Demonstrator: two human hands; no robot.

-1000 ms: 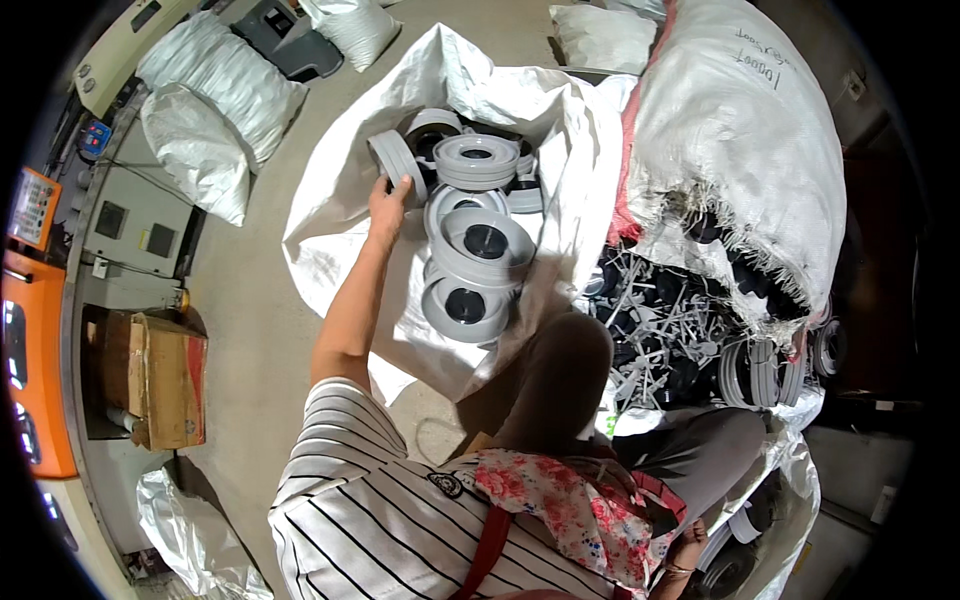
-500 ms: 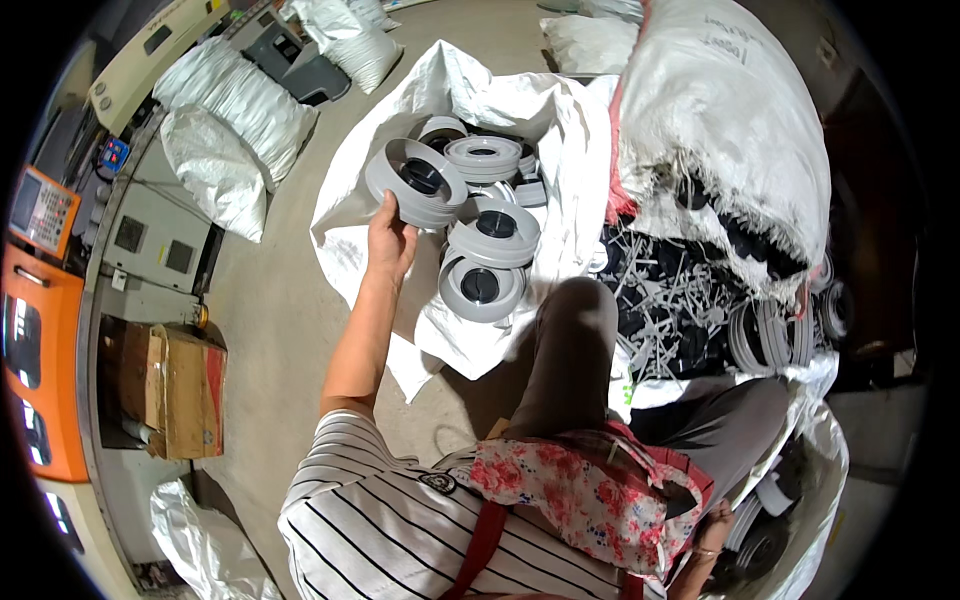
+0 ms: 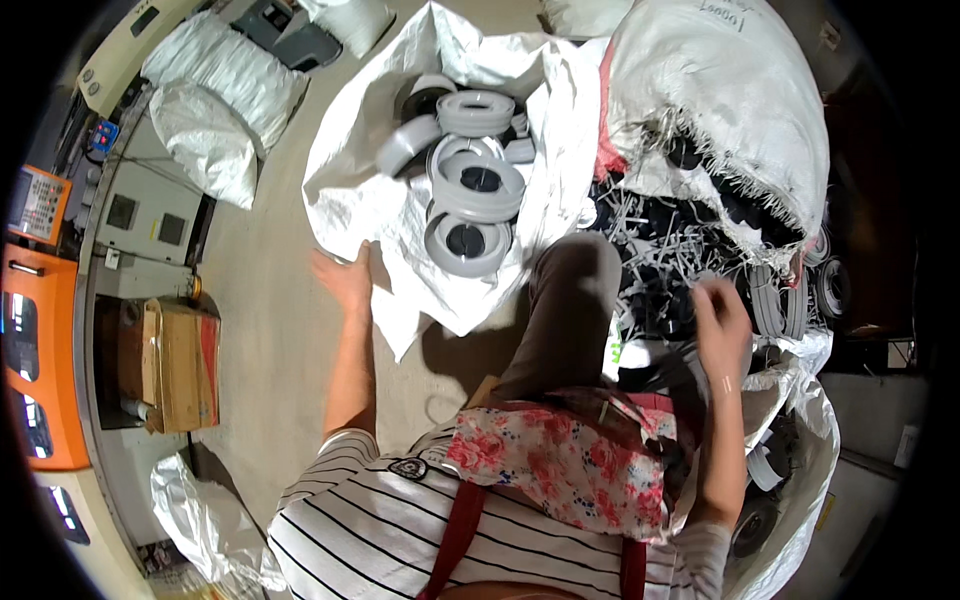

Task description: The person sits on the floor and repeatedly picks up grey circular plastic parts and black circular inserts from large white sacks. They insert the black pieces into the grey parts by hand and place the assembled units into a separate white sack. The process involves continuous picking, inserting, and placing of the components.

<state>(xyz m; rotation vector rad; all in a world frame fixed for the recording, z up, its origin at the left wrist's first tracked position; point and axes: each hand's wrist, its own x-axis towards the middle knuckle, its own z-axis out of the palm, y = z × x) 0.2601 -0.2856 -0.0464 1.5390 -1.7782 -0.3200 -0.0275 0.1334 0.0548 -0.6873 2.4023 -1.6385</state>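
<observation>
My left hand point(image 3: 345, 280) is open, fingers spread, just outside the left edge of a white woven sack point(image 3: 340, 190); nothing is in it. Inside the sack lie several grey plastic rings with black centres, among them a ring point(image 3: 480, 180) in the middle and another ring point(image 3: 467, 243) nearest me. A blurred grey ring point(image 3: 410, 145) tilts at the left of this pile. My right hand point(image 3: 722, 320) is raised above my lap, beside a heap of thin grey plastic pieces point(image 3: 660, 260). Motion smears its fingers, so their grip does not show.
A bulging white sack point(image 3: 720, 90) with a frayed mouth stands at the far right. Another open sack point(image 3: 815, 500) with grey and black parts sits by my right side. Leftward are a cardboard box point(image 3: 180, 365), filled white bags point(image 3: 225, 85) and an orange machine point(image 3: 45, 360).
My left hand has let go of the grey ring and drawn back toward me. The ring has dropped onto the pile. My right hand has risen from beside the lower right sack.
</observation>
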